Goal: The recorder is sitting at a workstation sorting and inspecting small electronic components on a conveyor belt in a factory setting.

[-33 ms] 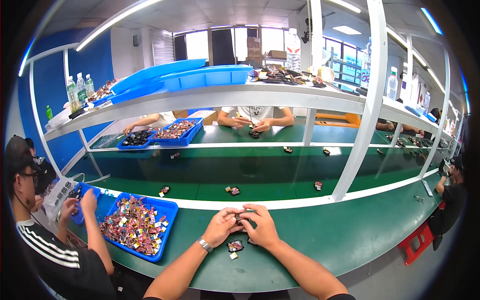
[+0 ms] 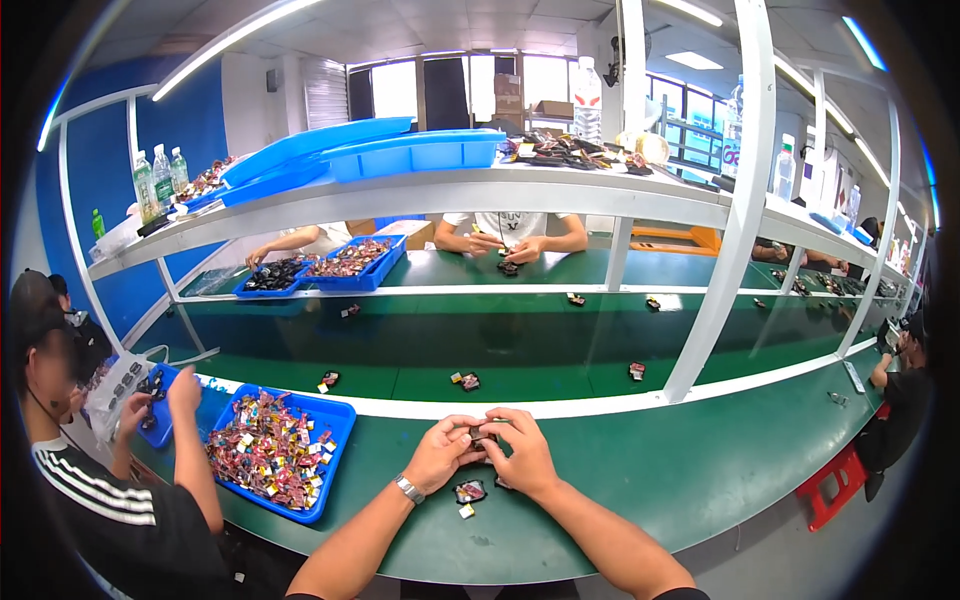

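Observation:
In front of me, both hands meet over the green bench. My left hand (image 2: 445, 458) pinches one side of a small dark part (image 2: 480, 440), and my right hand (image 2: 520, 455) has its fingers curled round the other side. Most of that part is covered by my fingers, so its exact kind cannot be made out. Just below my hands lies a small black-framed piece (image 2: 469, 491) with a reddish middle and a pale yellow-white tag (image 2: 467, 511) beside it. Another dark piece (image 2: 503, 484) is partly hidden under my right hand.
A blue tray (image 2: 345, 425) heaped with small red, yellow and white pieces stands left. Beside it a person in a black shirt (image 2: 120, 510) works. Beyond a white rail (image 2: 480, 409), scattered pieces (image 2: 466, 381) lie on a green surface. A white post (image 2: 722, 240) rises right; a shelf (image 2: 560, 183) crosses overhead.
At the left, the person's hands and head have shifted slightly, one hand rising a little. My own hands hold nearly the same pose on the dark part.

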`<state>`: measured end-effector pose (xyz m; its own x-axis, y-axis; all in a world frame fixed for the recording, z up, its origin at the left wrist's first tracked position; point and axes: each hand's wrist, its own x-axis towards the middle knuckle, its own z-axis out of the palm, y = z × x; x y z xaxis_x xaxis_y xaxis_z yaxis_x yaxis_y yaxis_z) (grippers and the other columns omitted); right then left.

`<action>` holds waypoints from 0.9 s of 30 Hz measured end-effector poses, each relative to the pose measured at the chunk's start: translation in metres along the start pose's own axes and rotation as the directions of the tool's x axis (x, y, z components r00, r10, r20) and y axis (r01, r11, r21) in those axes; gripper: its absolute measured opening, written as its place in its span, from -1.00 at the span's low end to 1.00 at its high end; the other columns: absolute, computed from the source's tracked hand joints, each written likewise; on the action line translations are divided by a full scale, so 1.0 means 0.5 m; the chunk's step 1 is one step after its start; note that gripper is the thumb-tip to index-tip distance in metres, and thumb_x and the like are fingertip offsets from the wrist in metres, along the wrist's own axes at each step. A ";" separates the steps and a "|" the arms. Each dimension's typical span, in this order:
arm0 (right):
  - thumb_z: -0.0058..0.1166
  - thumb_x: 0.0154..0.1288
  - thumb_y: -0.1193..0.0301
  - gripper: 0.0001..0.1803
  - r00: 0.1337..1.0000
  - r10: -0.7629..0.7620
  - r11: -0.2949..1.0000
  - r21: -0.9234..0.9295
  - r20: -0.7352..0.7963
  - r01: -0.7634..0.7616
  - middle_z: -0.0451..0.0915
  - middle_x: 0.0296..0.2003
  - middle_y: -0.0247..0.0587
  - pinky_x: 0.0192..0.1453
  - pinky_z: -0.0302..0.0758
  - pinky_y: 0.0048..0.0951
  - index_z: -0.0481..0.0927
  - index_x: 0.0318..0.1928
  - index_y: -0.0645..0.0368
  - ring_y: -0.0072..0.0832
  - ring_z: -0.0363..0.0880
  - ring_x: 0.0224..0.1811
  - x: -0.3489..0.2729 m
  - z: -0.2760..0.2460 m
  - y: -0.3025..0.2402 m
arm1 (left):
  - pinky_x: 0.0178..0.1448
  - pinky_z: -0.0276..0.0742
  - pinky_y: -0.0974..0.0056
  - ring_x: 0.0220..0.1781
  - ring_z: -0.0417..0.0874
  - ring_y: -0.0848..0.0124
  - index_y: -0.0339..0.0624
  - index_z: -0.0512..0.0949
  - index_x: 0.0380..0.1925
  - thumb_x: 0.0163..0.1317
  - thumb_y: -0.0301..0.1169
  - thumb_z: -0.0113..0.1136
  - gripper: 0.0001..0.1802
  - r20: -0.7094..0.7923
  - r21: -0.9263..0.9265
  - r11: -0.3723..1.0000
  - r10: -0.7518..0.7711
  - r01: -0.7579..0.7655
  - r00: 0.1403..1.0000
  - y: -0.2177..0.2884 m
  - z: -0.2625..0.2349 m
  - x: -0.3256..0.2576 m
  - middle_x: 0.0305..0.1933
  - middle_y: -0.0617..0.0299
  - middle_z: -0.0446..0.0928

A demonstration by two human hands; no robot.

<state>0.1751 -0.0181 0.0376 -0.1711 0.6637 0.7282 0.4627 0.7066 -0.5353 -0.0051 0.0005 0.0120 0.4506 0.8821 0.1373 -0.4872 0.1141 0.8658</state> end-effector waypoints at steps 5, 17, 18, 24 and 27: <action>0.27 0.08 0.54 -0.84 0.989 -0.129 0.986 -0.114 -0.073 0.120 0.58 -0.19 -0.26 -0.19 0.62 -0.37 0.66 -0.27 0.14 -0.33 0.59 -0.13 0.002 0.011 0.002 | 0.24 0.58 0.18 0.16 0.58 0.36 -0.19 0.36 0.13 0.43 -0.45 0.06 -0.69 -0.010 -0.006 1.000 -0.011 0.011 1.000 0.005 0.001 0.000 0.08 0.14 0.54; 0.34 0.01 0.54 -0.78 0.987 -0.155 0.970 -0.194 -0.039 0.144 0.59 -0.23 -0.20 -0.17 0.60 -0.34 0.66 -0.26 0.19 -0.29 0.61 -0.21 0.003 0.013 0.001 | 0.20 0.60 0.20 0.12 0.61 0.38 -0.18 0.37 0.10 0.42 -0.45 0.07 -0.71 -0.050 0.027 0.999 -0.033 0.034 0.998 -0.006 -0.010 0.001 0.06 0.15 0.56; 0.34 0.01 0.54 -0.78 0.987 -0.154 0.970 -0.198 -0.041 0.143 0.59 -0.23 -0.20 -0.17 0.60 -0.34 0.66 -0.26 0.19 -0.29 0.61 -0.21 0.000 0.012 0.003 | 0.20 0.60 0.20 0.12 0.61 0.38 -0.18 0.37 0.10 0.42 -0.46 0.07 -0.72 -0.060 0.026 0.999 -0.038 0.039 0.998 -0.008 -0.006 0.003 0.06 0.14 0.56; 0.25 0.09 0.52 -0.86 0.993 -0.108 0.976 -0.196 -0.042 0.098 0.56 -0.22 -0.24 -0.15 0.58 -0.32 0.63 -0.29 0.19 -0.30 0.58 -0.19 -0.003 0.024 0.003 | 0.14 0.64 0.19 0.10 0.62 0.37 -0.23 0.40 0.06 0.41 -0.52 0.03 -0.75 -0.141 0.121 0.993 0.000 0.018 0.990 -0.007 0.010 0.002 0.06 0.13 0.56; 0.25 0.08 0.52 -0.85 0.996 -0.077 0.982 -0.177 -0.041 0.069 0.56 -0.22 -0.24 -0.12 0.57 -0.33 0.62 -0.29 0.19 -0.28 0.57 -0.16 -0.003 0.028 0.005 | 0.07 0.67 0.22 0.05 0.64 0.38 -0.25 0.41 0.03 0.41 -0.52 0.02 -0.78 -0.170 0.191 0.982 0.042 -0.009 0.985 -0.005 0.019 0.000 0.03 0.13 0.58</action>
<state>0.1644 -0.0137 0.0291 -0.1706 0.5964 0.7844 0.5964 0.6961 -0.3996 0.0033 -0.0042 0.0144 0.2960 0.9509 0.0901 -0.3397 0.0166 0.9404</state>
